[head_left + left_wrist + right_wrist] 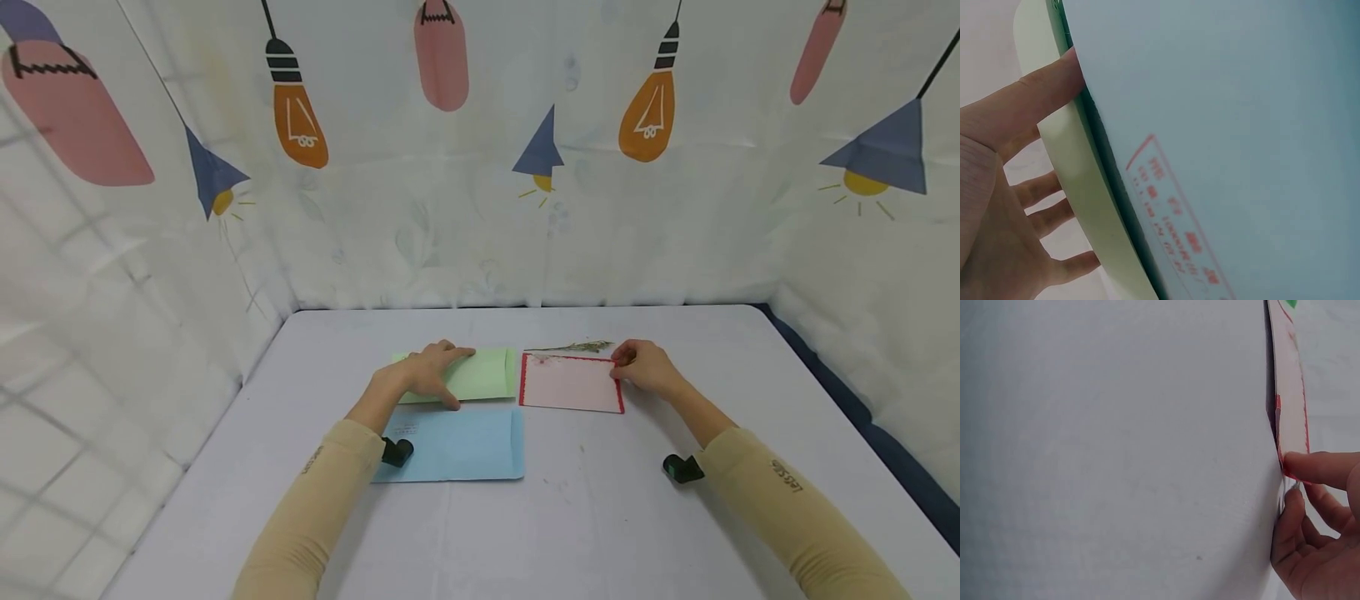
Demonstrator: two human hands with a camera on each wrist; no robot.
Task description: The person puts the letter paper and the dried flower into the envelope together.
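Observation:
My left hand (431, 368) lies across the green envelope (486, 375), fingers spread. Its thumb touches the near edge, beside the blue envelope (465, 446). In the left wrist view, the thumb (1035, 94) is by the seam between the blue envelope (1229, 125), which has red print, and the green one (1072, 150). My right hand (647, 367) pinches the far right corner of a pale pink card with red edging (572, 385). The right wrist view shows the thumb (1319, 469) on top of the card's (1291, 394) corner, other fingers below it.
A dried sprig (577, 346) lies just behind the pink card. Everything rests on a white table (585, 525). Pale curtains (487, 225) printed with lamps and bulbs hang behind and at both sides. A black wrist camera (682, 468) sits by the right sleeve.

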